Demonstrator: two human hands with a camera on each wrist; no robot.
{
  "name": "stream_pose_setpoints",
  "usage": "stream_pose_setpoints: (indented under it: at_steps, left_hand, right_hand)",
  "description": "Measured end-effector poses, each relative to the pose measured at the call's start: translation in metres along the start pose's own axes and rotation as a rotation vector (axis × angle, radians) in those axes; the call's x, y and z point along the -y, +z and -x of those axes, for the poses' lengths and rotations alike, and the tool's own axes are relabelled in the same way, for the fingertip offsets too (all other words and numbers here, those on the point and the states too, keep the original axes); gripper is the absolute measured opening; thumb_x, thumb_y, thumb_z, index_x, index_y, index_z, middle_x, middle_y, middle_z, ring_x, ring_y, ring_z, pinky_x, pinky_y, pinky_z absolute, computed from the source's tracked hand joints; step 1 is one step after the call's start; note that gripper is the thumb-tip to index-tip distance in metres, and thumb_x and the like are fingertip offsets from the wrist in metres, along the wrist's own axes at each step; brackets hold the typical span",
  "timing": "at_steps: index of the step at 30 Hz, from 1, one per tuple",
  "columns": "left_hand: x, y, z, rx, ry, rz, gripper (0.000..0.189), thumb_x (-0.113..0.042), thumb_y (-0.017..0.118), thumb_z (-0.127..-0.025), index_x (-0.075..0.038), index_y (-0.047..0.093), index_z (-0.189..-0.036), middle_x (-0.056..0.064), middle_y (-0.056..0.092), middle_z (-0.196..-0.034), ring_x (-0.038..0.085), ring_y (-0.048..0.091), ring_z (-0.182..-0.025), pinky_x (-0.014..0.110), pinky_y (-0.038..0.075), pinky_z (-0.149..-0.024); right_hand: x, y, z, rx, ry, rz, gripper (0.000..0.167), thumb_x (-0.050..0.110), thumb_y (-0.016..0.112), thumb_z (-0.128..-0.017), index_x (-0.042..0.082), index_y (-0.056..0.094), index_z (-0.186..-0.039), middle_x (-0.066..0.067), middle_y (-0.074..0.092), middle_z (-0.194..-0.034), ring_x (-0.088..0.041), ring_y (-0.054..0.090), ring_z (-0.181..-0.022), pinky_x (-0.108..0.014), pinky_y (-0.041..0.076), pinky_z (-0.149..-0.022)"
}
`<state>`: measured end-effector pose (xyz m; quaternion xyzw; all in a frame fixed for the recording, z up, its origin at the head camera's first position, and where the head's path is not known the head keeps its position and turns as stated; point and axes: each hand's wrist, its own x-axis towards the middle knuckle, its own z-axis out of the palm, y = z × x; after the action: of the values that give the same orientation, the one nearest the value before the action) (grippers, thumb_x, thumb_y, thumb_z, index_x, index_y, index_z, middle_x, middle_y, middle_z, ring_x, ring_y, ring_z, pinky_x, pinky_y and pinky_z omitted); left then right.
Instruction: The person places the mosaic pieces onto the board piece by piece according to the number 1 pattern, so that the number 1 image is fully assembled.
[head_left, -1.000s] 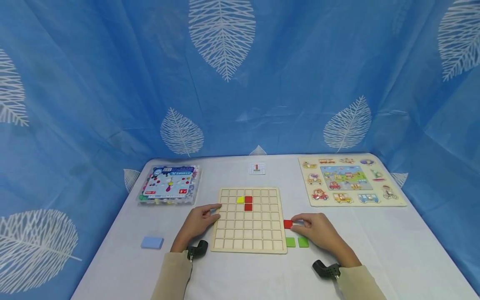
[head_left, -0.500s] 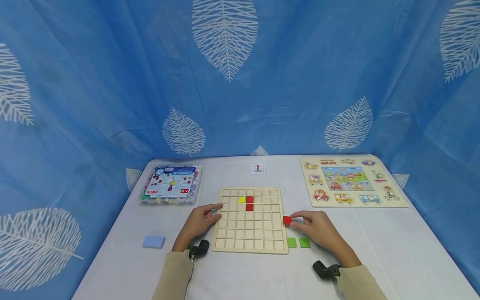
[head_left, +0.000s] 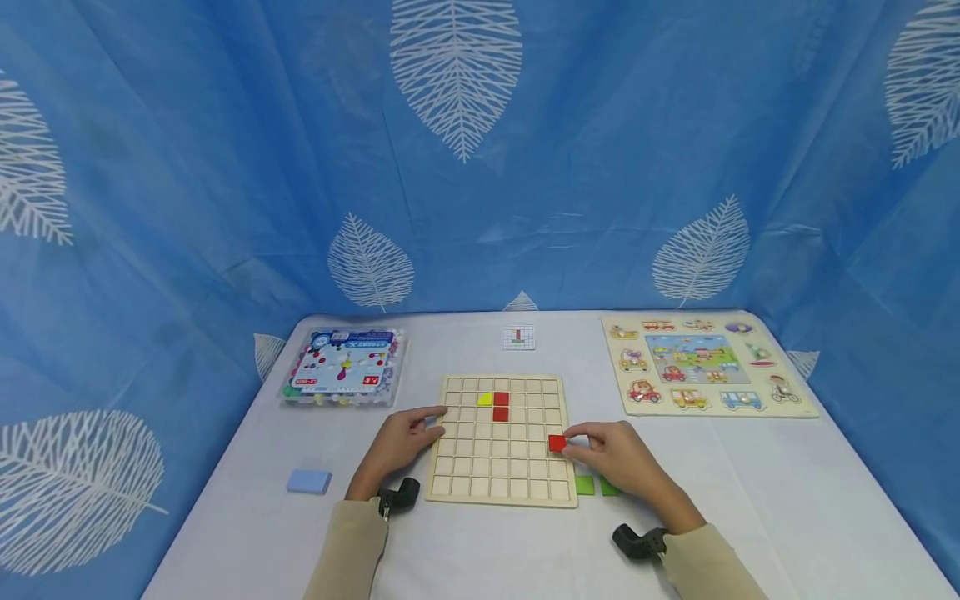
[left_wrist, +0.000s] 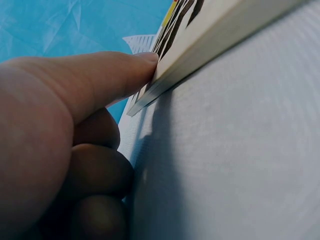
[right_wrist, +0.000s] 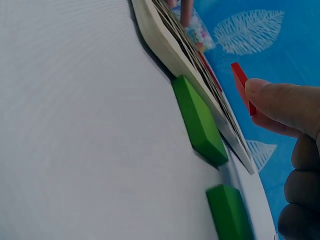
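Note:
My right hand [head_left: 618,457] pinches a red square tile [head_left: 557,443] between thumb and index finger, over the right side of a wooden grid board [head_left: 480,468]. In the right wrist view the held red tile [right_wrist: 240,82] is tilted and raised above the board. My left hand [head_left: 399,440] rests thumb and index finger against the board's left edge; its other fingers are bent below in the left wrist view. On the board lie a yellow piece [head_left: 485,399] and two red tiles [head_left: 500,406]. Two green tiles [right_wrist: 199,122] lie on the cloth along the board's right side.
A small pattern card [head_left: 518,337] lies behind the board. At the back left stands a clear box of beads [head_left: 343,367]. A vehicle puzzle board [head_left: 705,367] occupies the back right. A light blue block [head_left: 308,481] lies to the left. Leaf-printed blue curtain surrounds the table.
My right hand has lifted the red tile from the cloth beside the board and carried it left over the grid's right columns. The left hand stays at the board's edge.

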<state>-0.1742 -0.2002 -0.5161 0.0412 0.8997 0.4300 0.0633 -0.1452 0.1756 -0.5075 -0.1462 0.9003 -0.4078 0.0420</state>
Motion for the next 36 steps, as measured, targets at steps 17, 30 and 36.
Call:
stream_pose_setpoints:
  at_steps: [17,30,36]
  left_hand:
    - [0.004,0.001,-0.003,0.004,0.039,-0.020,0.036,-0.023,0.074,-0.096,-0.020,0.072,-0.131,-0.006,0.039,-0.061,0.012,0.035,-0.056,0.027,0.030,-0.055]
    - [0.004,0.000,-0.004,0.003,0.053,-0.031,0.035,-0.024,0.074,-0.096,-0.018,0.072,-0.131,-0.007,0.037,-0.060,0.011,0.034,-0.055,0.028,0.030,-0.055]
    - [0.005,0.001,-0.004,0.007,0.042,-0.029,0.036,-0.024,0.074,-0.096,-0.019,0.072,-0.131,-0.006,0.038,-0.060,0.011,0.034,-0.055,0.027,0.031,-0.056]
  right_hand:
    - [0.020,0.020,-0.014,0.001,-0.029,-0.016,0.024,0.034,0.080,-0.090,0.019,0.079,-0.109,0.010,0.036,-0.051,-0.004,0.029,-0.046,-0.024,0.028,-0.050]
    - [0.030,0.045,-0.023,-0.052,-0.081,-0.041,0.024,0.029,0.081,-0.090,0.017,0.079,-0.110,0.013,0.038,-0.052,-0.001,0.032,-0.047,-0.022,0.029,-0.049]
    - [0.034,0.052,-0.028,-0.055,-0.076,-0.031,0.024,0.029,0.080,-0.090,0.016,0.079,-0.111,0.012,0.039,-0.053,-0.001,0.033,-0.047,-0.022,0.030,-0.049]
